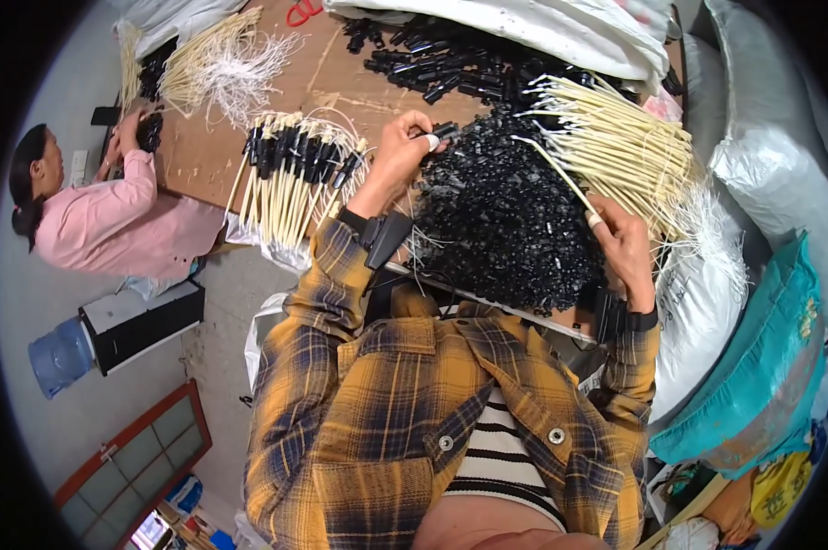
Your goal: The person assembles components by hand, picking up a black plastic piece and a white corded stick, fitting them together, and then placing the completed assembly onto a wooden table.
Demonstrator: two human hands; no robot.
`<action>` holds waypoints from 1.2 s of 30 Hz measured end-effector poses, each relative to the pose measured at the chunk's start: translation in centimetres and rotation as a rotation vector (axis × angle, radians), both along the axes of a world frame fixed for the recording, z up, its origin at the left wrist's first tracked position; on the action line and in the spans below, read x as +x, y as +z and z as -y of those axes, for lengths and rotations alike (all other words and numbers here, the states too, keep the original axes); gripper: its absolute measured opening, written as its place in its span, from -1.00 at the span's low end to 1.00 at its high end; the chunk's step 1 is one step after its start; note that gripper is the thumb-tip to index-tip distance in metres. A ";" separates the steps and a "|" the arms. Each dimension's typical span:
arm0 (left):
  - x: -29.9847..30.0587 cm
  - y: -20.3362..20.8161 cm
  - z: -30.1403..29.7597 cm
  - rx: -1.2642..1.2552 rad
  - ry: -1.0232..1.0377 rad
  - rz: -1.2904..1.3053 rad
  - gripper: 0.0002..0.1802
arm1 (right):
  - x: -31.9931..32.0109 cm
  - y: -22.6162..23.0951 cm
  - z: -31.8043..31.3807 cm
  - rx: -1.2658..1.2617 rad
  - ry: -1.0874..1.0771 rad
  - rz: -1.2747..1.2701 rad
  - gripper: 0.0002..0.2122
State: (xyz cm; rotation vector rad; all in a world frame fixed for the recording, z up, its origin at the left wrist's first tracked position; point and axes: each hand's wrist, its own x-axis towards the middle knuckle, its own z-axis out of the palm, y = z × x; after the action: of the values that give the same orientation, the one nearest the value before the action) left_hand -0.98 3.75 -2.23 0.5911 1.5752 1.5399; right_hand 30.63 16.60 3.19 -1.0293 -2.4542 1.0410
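Note:
My left hand (403, 151) pinches a black plastic sleeve (446, 132) between thumb and fingers, over the left edge of a heap of small shiny black parts (515, 220). At the heap's right side, my right hand (625, 243) grips the lower end of a thin cream tube (555, 172) with a white tip. This tube slants up and left, apart from the black sleeve. Right of the heap lies a thick bundle of similar cream tubes (615, 147) with white threads at its near end. Left of my left hand, several cream tubes with black sleeves (295, 151) lie together.
Black sleeves (441, 69) are strewn on the brown table (194, 151) beneath a white sack (542, 23). Another tube bundle (212, 69) lies far left, near a person in pink (111, 211) working there. Stuffed grey, white and teal sacks (753, 367) crowd my right side.

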 end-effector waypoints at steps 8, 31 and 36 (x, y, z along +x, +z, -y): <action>1.6 1.9 3.0 0.020 -0.116 0.075 -0.62 | -4.9 1.1 3.7 -0.046 0.183 -0.088 -0.77; 3.2 0.4 6.1 -0.298 -0.349 -0.839 -0.80 | -3.6 -0.3 3.1 -0.973 0.156 -0.952 -0.87; 7.3 3.5 3.9 -0.033 -0.261 -0.062 -0.78 | -8.9 -1.1 7.8 0.247 0.313 -0.125 -0.76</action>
State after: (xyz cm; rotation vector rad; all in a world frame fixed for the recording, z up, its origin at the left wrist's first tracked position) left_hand 6.28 -0.15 1.29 0.7994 1.4998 1.3090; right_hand 21.74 8.79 2.13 -0.5006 -2.6082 0.8272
